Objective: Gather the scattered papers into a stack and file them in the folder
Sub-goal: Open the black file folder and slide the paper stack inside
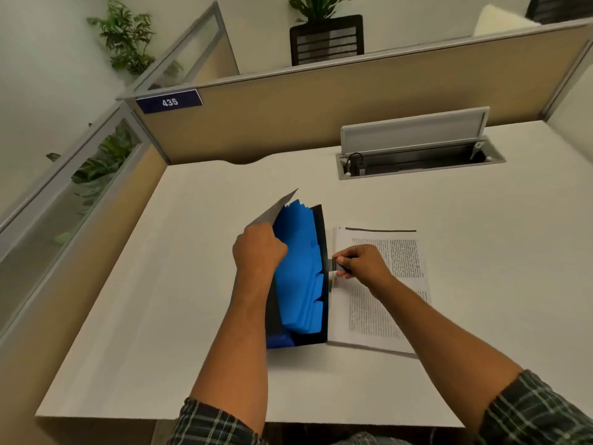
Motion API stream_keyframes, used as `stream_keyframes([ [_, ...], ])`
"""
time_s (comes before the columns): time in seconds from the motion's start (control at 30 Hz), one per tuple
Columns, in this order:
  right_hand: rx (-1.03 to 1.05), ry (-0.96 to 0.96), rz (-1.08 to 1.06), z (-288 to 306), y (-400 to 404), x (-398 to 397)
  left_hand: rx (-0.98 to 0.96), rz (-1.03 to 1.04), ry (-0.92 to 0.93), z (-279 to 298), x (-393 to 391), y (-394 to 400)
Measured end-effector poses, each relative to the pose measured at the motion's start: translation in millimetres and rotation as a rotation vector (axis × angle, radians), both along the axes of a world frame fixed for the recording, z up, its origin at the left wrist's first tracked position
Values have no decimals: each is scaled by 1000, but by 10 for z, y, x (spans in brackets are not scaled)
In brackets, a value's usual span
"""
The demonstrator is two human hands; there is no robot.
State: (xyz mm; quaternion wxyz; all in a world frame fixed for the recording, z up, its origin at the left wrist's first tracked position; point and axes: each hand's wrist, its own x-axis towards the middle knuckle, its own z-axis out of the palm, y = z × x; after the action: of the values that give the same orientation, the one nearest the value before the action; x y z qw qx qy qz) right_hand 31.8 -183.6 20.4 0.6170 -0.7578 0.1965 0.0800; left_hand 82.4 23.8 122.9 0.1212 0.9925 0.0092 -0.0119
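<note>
Centrally, on the large white office desk (192, 284), bounded by tan partition panels (321, 107), lie one black expanding folder with blue tabbed dividers (300, 274) and, touching its right edge, one squared stack of printed white papers (401, 258); no loose sheet shows elsewhere on the desk. Gathering therefore appears complete, while filing is judged still to come, since the stack rests outside the folder. One folder, one paper stack and two hands are visible; the number of sheets cannot be told, and the blue dividers, several in count, overlap too closely for a firm tally. The left hand (258, 248) is closed around the folder's grey front flap (272, 208), holding it raised so that the pockets stand exposed. The right hand (361, 263), lying over the stack, pinches the small dark closure strap (337, 264) at the folder's right edge between thumb and fingers.
</note>
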Motion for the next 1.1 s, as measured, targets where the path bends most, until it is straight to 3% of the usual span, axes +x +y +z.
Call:
stream_keyframes([
  [0.3, -361, -83, -10, -133, -248, -145, -34, -66, -45, -20, 3, -291],
  [0.4, -491, -103, -130, -103, -243, -234, -23, -80, -65, -122, -18, -334],
  [0.57, -795, 226, -305, -175, -414, -501, -21, -120, -27, -212, -34, -439],
  [0.7, -834, 415, -310, -238, -456, -673, -32, -146, -7, -286, -73, -438],
  [0.9, -874, 420, -327, -242, -439, -654, -73, -194, -19, -293, -132, -441],
  [1.1, -701, 512, -419, -188, -636, -505, -160, -143, -68, -97, -23, -251],
])
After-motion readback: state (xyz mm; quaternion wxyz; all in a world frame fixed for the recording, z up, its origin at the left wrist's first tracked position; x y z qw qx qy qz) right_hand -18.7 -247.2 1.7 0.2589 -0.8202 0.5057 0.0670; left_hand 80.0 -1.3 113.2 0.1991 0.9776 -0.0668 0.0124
